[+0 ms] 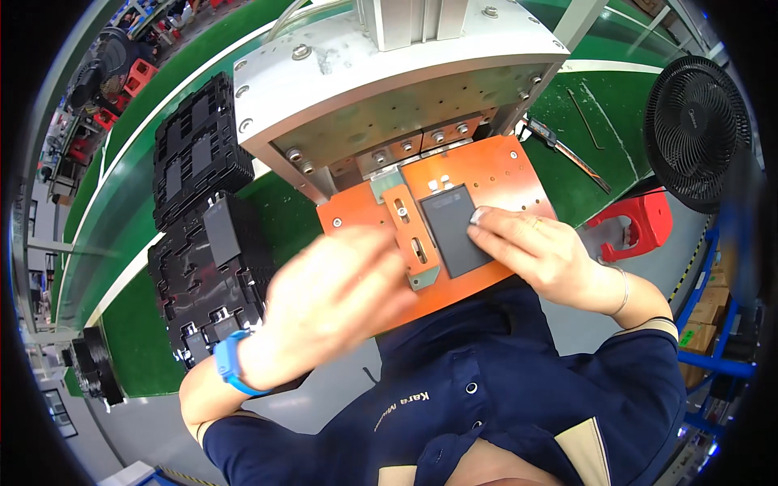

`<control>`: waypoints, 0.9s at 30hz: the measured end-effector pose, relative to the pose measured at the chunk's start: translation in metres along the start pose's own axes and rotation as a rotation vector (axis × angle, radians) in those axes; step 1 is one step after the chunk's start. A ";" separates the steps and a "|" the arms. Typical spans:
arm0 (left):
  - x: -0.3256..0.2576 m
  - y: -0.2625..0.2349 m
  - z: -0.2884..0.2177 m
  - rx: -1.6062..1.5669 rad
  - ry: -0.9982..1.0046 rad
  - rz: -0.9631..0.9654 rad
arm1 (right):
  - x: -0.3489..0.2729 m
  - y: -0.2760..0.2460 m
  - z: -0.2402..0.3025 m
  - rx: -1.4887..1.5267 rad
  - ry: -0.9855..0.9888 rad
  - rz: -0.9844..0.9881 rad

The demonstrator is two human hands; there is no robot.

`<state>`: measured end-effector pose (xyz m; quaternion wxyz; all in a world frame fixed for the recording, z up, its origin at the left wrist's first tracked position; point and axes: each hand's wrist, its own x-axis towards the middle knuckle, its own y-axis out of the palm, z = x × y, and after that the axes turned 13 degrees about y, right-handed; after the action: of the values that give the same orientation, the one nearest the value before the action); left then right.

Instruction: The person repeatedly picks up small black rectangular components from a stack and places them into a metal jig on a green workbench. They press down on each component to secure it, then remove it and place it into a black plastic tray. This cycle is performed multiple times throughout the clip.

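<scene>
Head view. Right hand (539,251) flat on the dark grey rectangular panel (455,229), fingers (496,220) stretched and close together, tips pressing the panel's right edge; nothing gripped between them. Panel lying in the middle of the orange fixture plate (506,174), just right of the plate's orange slotted bracket (405,220). Left hand (332,300) blurred, hovering over the lower left part of the orange fixture plate, fingers half curled and loosely spread; cannot tell whether anything is held inside. Blue wristband (229,362) on the left wrist.

Directly behind the orange fixture plate, overhanging its far edge, a grey metal press block (389,77) with bolts. Left of the orange fixture plate, two black moulded trays (198,146) on the green desk (142,316), the nearer tray (203,283) carrying one more dark panel (221,231). Right of the orange fixture plate, on the green surface, a caliper (559,147). Further right of the plate, a red stool (636,227) on the floor and a black fan (693,130). Below the plate, the person's dark blue shirt (502,397).
</scene>
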<state>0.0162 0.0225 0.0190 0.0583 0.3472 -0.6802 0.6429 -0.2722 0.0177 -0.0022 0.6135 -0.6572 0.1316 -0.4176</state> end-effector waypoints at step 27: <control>0.012 0.033 -0.004 -0.158 0.014 0.443 | 0.048 0.026 -0.017 0.113 0.171 -0.163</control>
<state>-0.0124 0.0192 -0.0015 -0.0525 0.1795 -0.7876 0.5871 -0.2458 -0.0323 -0.0092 0.6002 -0.5921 0.1059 -0.5272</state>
